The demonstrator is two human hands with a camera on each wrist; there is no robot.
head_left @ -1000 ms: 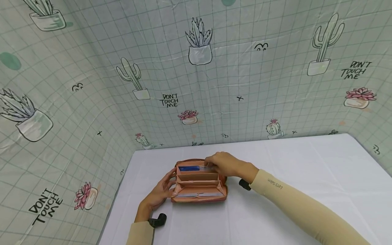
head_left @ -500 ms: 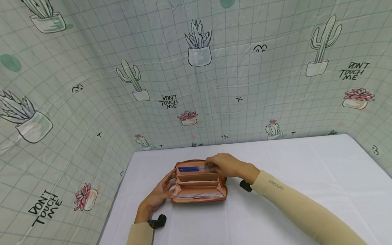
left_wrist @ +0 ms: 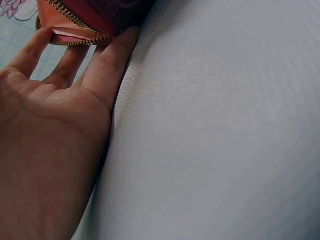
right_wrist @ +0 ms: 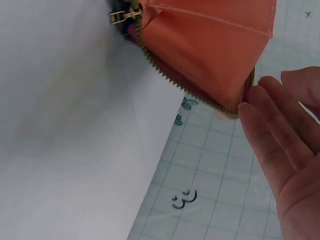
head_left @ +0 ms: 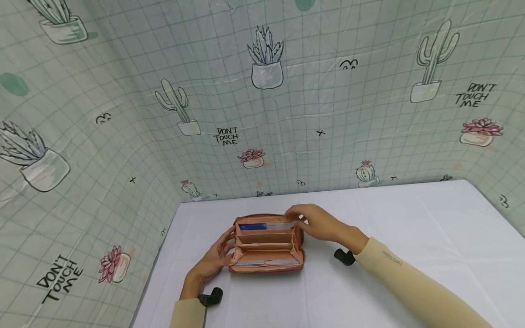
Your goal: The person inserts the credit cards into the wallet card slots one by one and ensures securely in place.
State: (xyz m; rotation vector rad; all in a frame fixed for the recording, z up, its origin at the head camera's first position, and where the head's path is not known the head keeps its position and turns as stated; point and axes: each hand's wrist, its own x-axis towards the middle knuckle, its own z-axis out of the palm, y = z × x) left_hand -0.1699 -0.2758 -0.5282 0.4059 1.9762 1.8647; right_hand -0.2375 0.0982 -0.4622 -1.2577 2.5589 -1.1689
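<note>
An unzipped orange zip-around wallet [head_left: 265,246] lies spread on the white table, its compartments facing up. Blue card [head_left: 252,226] and a pale card [head_left: 279,225] sit side by side in its far slots. More pale cards [head_left: 268,262] show in the near slots. My left hand [head_left: 213,257] holds the wallet's left end, thumb at the near corner and fingers along the side. At the far right corner, my right hand [head_left: 320,223] touches the wallet's edge with its fingertips. Its thumb stands apart from those fingers in the right wrist view, with nothing visible between them.
The white-covered table [head_left: 389,228] extends to the right of the wallet. Behind and left of it hangs a grid-patterned cloth [head_left: 295,105] printed with cacti. A brass zipper pull [right_wrist: 125,16] hangs at the wallet's side. Each wrist wears a black camera.
My right hand has moved right, from over the pale card in the far slots to the wallet's far right corner, uncovering that card. The left hand and wallet have stayed in place.
</note>
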